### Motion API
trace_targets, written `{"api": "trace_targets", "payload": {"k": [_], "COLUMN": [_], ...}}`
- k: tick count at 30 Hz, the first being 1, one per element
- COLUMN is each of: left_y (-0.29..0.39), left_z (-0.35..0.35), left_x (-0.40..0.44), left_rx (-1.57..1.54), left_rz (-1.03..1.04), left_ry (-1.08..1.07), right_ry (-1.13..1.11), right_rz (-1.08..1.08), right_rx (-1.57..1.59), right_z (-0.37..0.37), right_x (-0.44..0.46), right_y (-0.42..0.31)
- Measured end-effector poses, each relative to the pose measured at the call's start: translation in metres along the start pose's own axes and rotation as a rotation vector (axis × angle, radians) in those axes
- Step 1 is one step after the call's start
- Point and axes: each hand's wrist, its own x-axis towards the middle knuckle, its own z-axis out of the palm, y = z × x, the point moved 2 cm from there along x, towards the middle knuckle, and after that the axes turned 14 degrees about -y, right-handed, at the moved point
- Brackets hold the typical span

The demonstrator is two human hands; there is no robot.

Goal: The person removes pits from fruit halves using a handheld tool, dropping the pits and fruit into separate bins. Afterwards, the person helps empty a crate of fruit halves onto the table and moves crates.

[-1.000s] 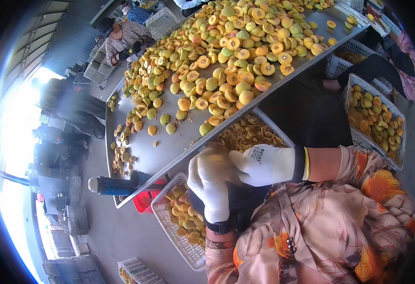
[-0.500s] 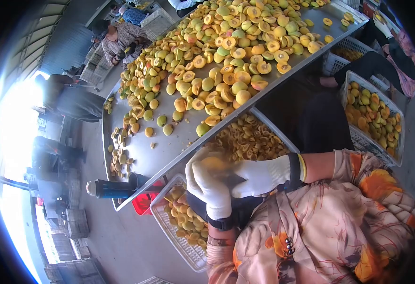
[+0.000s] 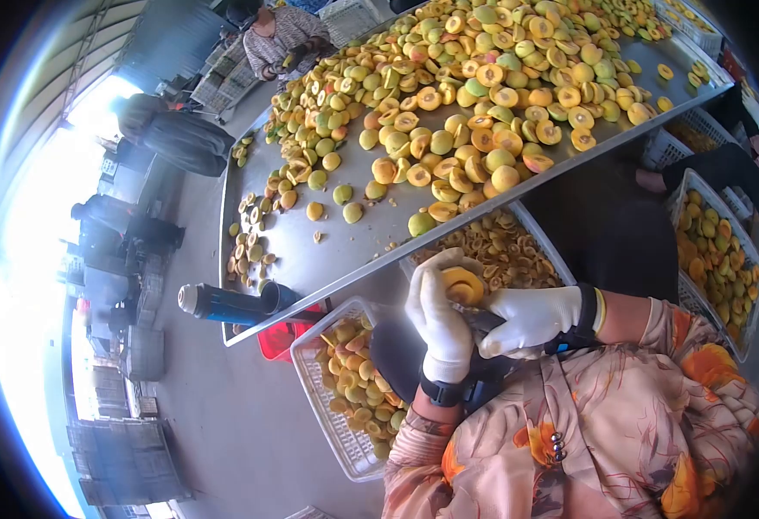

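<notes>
In a white glove, my left hand is closed around a yellow peach half, its cut face turned up. My right hand, also gloved, grips a dark, narrow tool that reaches toward the peach half; the glove hides most of it, so its exact kind is unclear. Both hands are close together in front of the metal table. Behind them is a crate of brown-yellow scraps. Below my left hand, a white crate holds peach halves.
Many peaches are heaped on the raised-edge table. A blue cylinder lies across its near left corner above a red container. Another fruit crate is at right. A person works across the table.
The view has shifted, so the table appears farther right. My hands have separated slightly, and the peach half's cut face now shows clearly where it was blurred before.
</notes>
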Motion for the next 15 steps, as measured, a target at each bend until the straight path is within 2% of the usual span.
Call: {"api": "trace_targets", "payload": {"k": [3, 4, 5, 6, 8, 10, 12, 13, 15], "left_y": [0.002, 0.005, 0.005, -0.006, -0.003, -0.006, 0.003, 0.003, 0.018], "left_z": [-0.001, -0.003, -0.001, -0.002, 0.001, -0.008, -0.02, -0.036, -0.077], "left_x": [0.006, 0.006, 0.007, 0.009, 0.01, 0.011, 0.004, 0.0, -0.027], "left_rx": [0.023, -0.006, -0.039, -0.223, -0.322, -0.522, -0.171, -0.312, -0.182], "left_rz": [0.012, -0.004, -0.021, -0.06, -0.096, -0.161, -0.06, -0.08, -0.079], "left_ry": [-0.05, -0.081, -0.116, -0.108, -0.087, -0.061, 0.16, 0.27, 0.233], "right_ry": [-0.108, -0.171, -0.232, -0.291, -0.363, -0.39, -0.37, -0.337, -0.078], "right_rz": [0.089, 0.117, 0.088, 0.056, 0.009, -0.052, -0.08, -0.041, 0.167], "right_rx": [0.23, 0.499, 0.61, 0.718, 0.837, 0.75, 0.621, 0.581, 0.024], "right_z": [-0.002, 0.001, 0.001, 0.001, 0.0, 0.001, -0.004, -0.011, -0.032], "right_x": [0.0, -0.005, -0.005, -0.007, -0.005, -0.003, -0.008, -0.012, -0.012], "right_y": [-0.002, -0.007, -0.007, -0.006, -0.003, -0.006, -0.006, -0.001, 0.022]}}
